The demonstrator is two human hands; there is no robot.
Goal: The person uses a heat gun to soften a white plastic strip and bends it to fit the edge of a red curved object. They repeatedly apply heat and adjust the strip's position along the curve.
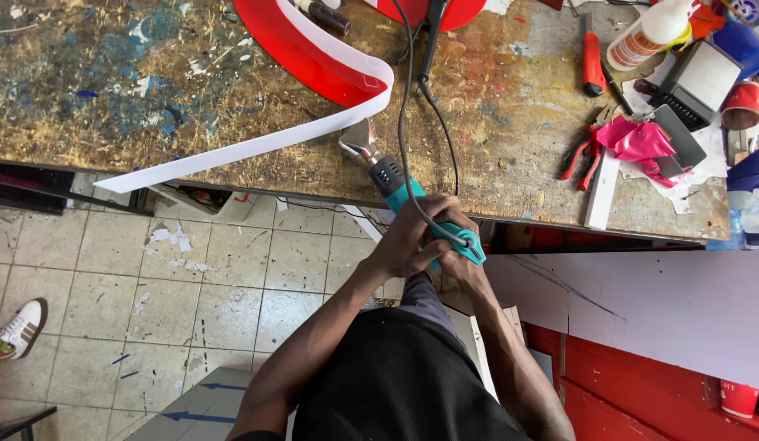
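Both my hands hold a teal heat gun [396, 189] at the workbench's front edge. My left hand [408, 237] wraps over the handle from the left. My right hand [459, 265] grips the handle's rear end from below, where the black cord [408, 98] leaves it. The gun's metal nozzle [357, 145] points up at a long white plastic strip [257, 145], close under the spot where the strip bends away from the edge of a red curved panel [302, 49]. The strip's free end [118, 181] hangs out past the bench edge.
The paint-stained wooden workbench [151, 98] carries red-handled pliers [582, 155], a red utility knife [592, 61], a white glue bottle [649, 33], pink crumpled paper [637, 140] and a black-and-white device [696, 82] at the right. A white sheet [657, 302] leans below. Another person's shoe [18, 328] is on the tiled floor.
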